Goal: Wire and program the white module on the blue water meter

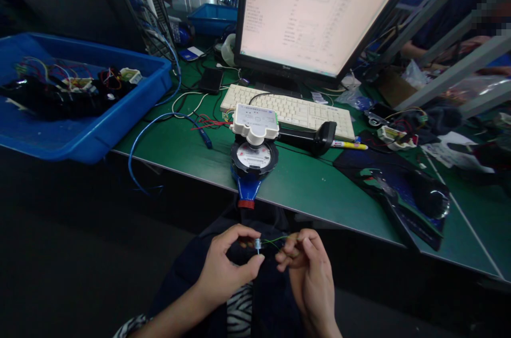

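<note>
Between the thumb and index finger of my left hand is a small light-blue cylindrical part with a thin pin at its lower end. Thin green wires run from it to my right hand, whose thumb and fingers pinch them. Both hands are over my lap, in front of the table edge. Beyond them, a blue meter with a round dial rests at the table's edge, its red-ringed end pointing toward me. A white module with red wires sits above the dial.
A blue bin with wired parts stands at the left. Behind the meter are a white keyboard and a monitor. A black handheld device, a pen and dark bags lie to the right. Another person's hands show at the upper right.
</note>
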`<state>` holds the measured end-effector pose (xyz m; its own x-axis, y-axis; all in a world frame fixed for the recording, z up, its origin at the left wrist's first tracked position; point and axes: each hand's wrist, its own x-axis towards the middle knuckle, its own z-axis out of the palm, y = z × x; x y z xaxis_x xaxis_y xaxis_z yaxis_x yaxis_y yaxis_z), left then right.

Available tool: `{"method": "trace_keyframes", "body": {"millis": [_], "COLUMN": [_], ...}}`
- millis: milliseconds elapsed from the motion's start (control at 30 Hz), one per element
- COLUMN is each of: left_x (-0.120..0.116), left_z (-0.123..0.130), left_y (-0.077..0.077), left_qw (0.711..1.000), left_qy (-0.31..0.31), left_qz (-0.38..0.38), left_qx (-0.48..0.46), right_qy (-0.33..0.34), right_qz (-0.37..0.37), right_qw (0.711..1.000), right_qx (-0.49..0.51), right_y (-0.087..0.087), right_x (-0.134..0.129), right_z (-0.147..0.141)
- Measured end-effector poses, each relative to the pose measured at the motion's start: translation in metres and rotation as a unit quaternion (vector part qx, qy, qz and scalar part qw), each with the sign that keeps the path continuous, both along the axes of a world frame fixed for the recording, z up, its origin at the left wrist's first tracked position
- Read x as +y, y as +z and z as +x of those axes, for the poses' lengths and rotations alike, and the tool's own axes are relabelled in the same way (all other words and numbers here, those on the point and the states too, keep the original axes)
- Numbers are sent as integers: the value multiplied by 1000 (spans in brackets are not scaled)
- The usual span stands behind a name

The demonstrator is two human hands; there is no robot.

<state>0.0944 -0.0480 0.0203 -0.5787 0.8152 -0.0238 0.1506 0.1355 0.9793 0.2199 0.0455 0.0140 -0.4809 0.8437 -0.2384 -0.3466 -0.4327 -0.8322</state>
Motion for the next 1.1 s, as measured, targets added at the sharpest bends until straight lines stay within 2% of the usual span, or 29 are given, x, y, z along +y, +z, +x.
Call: {"method": "trace_keyframes", "body": {"millis": [200,267,433,533,800,1000,1100], "left_x": [3,5,7,7,11,10,10], "left_z": [-1,0,0,-1,-5,-3,-2], "left_y": [-3,-1,2,-1,-13,-13,-13], "left_qw": [998,997,992,985,923,892,885], "left_qy": [7,6,3,2,9,7,3], "left_qz": [-5,-10,-20,-30,-26,-38,-45], "left_qx": [-54,-79,-126,-168,-385,-450,-464], "right_qy": [33,22,-27,-35,-88,-79,-69], "right_qz": [57,65,-30,-47,-21,-54,-33], "right_qw": [993,991,987,984,987,985,988], "right_qx": [94,118,155,166,136,141,132], "right_y": [3,4,7,9,5,10,12], "right_x": [-4,-2,7,11,20,25,25], "right_z": [6,7,7,7,7,11,10]}}
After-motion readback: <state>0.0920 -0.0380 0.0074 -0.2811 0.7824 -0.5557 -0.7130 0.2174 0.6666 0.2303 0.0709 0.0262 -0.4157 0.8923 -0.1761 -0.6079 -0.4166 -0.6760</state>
